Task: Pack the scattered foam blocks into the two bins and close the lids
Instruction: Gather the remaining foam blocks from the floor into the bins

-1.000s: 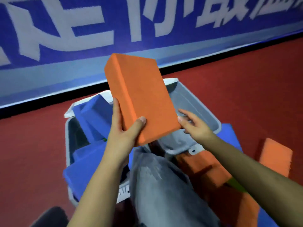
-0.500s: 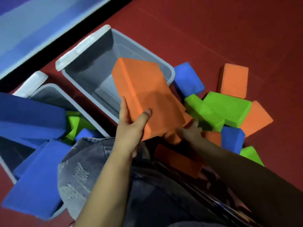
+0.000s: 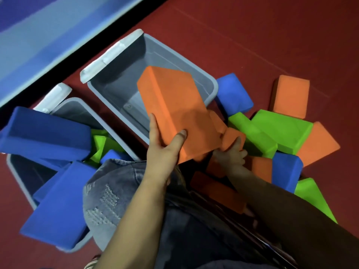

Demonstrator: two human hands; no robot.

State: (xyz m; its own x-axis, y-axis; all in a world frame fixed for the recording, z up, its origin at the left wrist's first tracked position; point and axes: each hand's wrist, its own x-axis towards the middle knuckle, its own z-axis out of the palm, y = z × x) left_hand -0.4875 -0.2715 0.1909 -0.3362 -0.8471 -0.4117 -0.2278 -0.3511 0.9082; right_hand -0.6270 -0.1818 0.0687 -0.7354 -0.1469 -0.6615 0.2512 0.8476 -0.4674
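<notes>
My left hand (image 3: 165, 144) grips a large orange foam block (image 3: 174, 111) by its near end and holds it over the near rim of the right grey bin (image 3: 151, 51), whose floor is bare. Below that block my right hand (image 3: 231, 155) closes on a smaller orange block (image 3: 232, 136) in the pile on the floor. The left grey bin (image 3: 17, 171) holds several blue blocks (image 3: 44, 133) and green ones (image 3: 99, 144), piled above its rim.
Loose blocks lie right of the bins on the red floor: blue (image 3: 234, 94), green (image 3: 281, 129), orange (image 3: 290, 96) and others. White lids (image 3: 108, 55) hang open behind each bin. A blue wall banner (image 3: 38, 35) runs at the back. My denim-clad knee (image 3: 116, 191) sits between the bins.
My view has tilted down from the wall to the floor. The big orange block has dropped from in front of the banner to over the right bin. My right hand has reached down into the pile.
</notes>
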